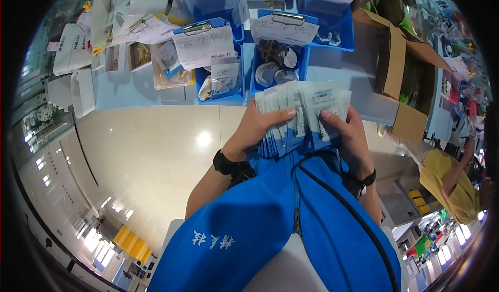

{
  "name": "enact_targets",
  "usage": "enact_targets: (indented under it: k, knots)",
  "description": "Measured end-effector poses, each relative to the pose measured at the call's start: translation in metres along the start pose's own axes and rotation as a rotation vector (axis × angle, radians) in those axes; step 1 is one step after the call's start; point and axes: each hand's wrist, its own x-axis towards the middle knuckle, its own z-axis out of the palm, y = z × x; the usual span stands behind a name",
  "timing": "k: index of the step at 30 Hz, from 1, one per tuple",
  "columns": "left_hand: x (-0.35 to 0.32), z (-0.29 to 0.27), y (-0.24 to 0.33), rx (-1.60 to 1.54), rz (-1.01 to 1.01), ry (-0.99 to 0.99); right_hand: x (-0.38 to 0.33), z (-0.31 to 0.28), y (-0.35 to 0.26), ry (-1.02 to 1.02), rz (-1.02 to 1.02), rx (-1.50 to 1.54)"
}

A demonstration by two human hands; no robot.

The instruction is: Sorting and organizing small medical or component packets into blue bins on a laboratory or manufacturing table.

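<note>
Fanned stack of flat white packets with printed labels, blue-edged, overlapping. Gripped by left hand and right hand, near side of pale blue counter.

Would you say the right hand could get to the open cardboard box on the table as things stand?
Probably not right away: the right hand shares a fanned stack of packets with the left hand. The cardboard box lies close, with nothing between.
</note>
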Motion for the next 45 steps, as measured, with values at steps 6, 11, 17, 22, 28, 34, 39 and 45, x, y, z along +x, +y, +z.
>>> enact_targets:
  k: [6, 11, 17, 22, 28, 34, 39, 45]
  knots:
    - [-0.007, 0.003, 0.009, -0.187, -0.061, 0.026, 0.0, -0.013, -0.002, 0.018, 0.033, 0.106]
    - [-0.008, -0.002, 0.005, -0.216, -0.018, 0.027, -0.004, -0.016, -0.015, 0.03, 0.005, 0.061]
    - [-0.008, -0.002, 0.008, -0.238, 0.011, 0.009, -0.002, -0.013, -0.007, -0.034, 0.017, 0.035]
    - [-0.009, -0.006, 0.007, -0.256, 0.032, -0.023, -0.003, -0.003, -0.007, -0.029, 0.009, -0.016]
    - [-0.01, -0.014, 0.0, -0.3, 0.037, 0.032, 0.002, 0.001, -0.003, -0.013, -0.003, 0.02]
    - [-0.004, -0.034, -0.015, -0.394, -0.022, 0.035, 0.009, 0.006, -0.001, -0.006, -0.01, 0.016]
    - [0.002, -0.038, -0.018, -0.529, -0.095, 0.048, 0.014, 0.004, 0.003, 0.018, 0.01, 0.095]
    - [0.005, -0.044, -0.02, -0.6, -0.129, -0.049, 0.015, 0.002, 0.003, 0.053, 0.012, 0.099]
